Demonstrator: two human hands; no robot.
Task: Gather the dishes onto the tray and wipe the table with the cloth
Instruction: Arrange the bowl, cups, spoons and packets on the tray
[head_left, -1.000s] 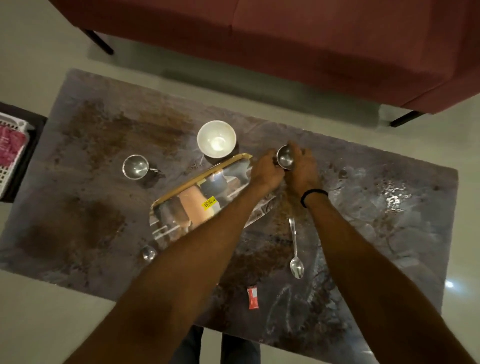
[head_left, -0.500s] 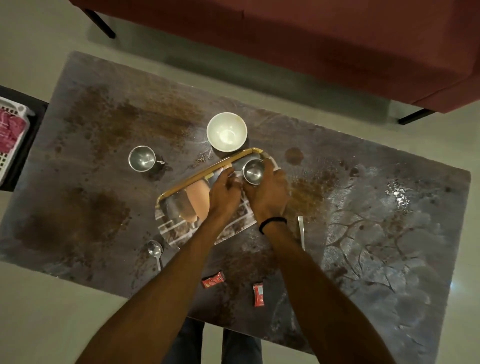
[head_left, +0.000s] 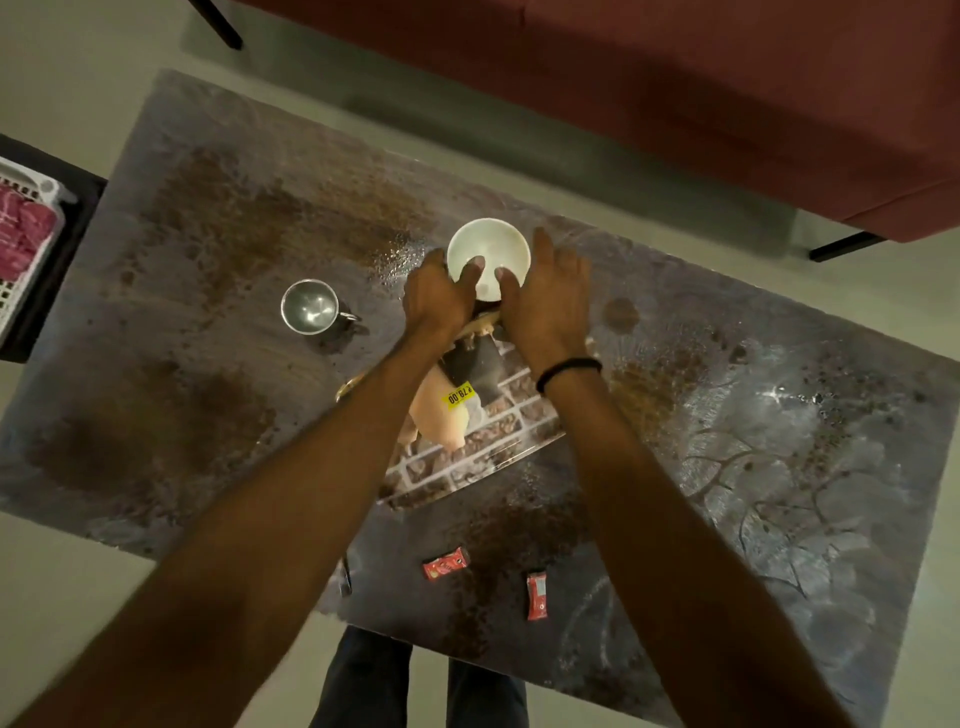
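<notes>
The white bowl (head_left: 488, 248) sits on the dark marbled table (head_left: 753, 467) just beyond the far edge of the tray (head_left: 498, 441). My left hand (head_left: 439, 301) and my right hand (head_left: 545, 304) hold it from both sides, each thumb over the near rim. The tray has a printed picture, a gold rim and a yellow price sticker, and my forearms cover most of it. A steel cup with a handle (head_left: 310, 306) stands to the left of my hands. The small steel cup is hidden under my hands.
Two red sachets (head_left: 445, 563) (head_left: 536, 596) lie near the table's front edge. A spoon's end (head_left: 345, 577) shows beside my left forearm. Brown crumbs and stains cover the table. A red sofa (head_left: 675, 104) stands behind. A white basket with pink cloth (head_left: 21, 239) sits at the left.
Both hands carried the small steel cup from the table onto the tray, let it go, then moved forward and closed around the white bowl.
</notes>
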